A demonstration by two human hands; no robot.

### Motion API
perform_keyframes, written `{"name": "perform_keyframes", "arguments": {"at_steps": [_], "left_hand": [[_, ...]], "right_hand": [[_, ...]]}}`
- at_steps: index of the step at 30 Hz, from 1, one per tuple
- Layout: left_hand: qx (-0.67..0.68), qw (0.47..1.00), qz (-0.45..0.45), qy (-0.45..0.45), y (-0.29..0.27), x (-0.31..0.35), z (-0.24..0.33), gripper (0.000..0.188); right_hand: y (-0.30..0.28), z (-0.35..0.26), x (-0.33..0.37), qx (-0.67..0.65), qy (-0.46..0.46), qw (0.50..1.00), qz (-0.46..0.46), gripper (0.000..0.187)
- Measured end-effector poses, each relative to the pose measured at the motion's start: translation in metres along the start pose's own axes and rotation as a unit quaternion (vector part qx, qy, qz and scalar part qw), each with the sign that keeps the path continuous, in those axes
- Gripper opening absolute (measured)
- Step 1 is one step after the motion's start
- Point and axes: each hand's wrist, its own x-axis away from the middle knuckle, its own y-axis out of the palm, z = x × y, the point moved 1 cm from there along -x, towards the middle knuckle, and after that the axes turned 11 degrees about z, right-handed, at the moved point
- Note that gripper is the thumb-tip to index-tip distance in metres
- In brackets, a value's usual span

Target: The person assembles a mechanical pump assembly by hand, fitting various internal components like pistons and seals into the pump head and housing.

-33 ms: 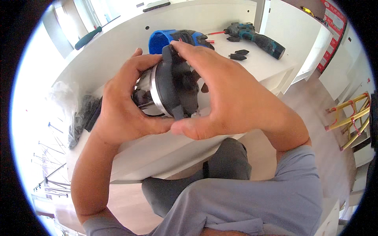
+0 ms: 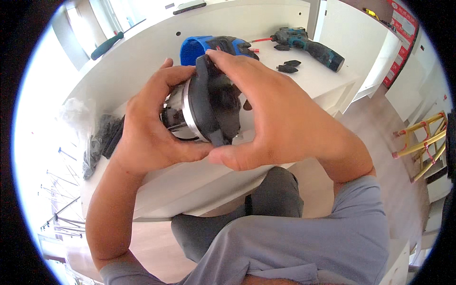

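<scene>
Between my two hands is a round black and shiny metal fitting, with a silver band and a black winged ring (image 2: 205, 102) on its right side. My left hand (image 2: 149, 118) is curled round the shiny body, thumb below and fingers above. My right hand (image 2: 280, 109) grips the winged ring from the right, fingertips on its top lug and thumb by the lower one. The thumbs nearly meet beneath it. My palms hide parts of the fitting. Behind it, on the white cabinet (image 2: 316, 90), lies a blue and black open-ended cylindrical thing (image 2: 192, 50).
A cordless drill (image 2: 308, 47) with a red bit lies at the back right, near small black pointed pieces (image 2: 289, 66). A green-handled tool (image 2: 107, 45) rests on the far left edge. Clear plastic wrapping (image 2: 78, 121) bunches at left. A yellow metal frame (image 2: 420, 142) stands at right.
The winged ring's lower lug and my right thumb tip have shifted very slightly to the right. Both hands keep their hold.
</scene>
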Motion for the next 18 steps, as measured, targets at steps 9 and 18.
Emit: {"name": "perform_keyframes", "arguments": {"at_steps": [9,18], "left_hand": [[0.056,0.998,0.002,-0.016,0.0004,-0.0007,-0.0031,0.098],[0.089,0.996,-0.018,0.009,-0.0044,0.0023,-0.0076,0.11]], "right_hand": [[-0.0004,0.0019,0.0072,0.009,-0.066,0.997,0.033,0.114],[-0.0003,0.009,0.0082,-0.003,-0.161,0.985,0.059,0.113]]}}
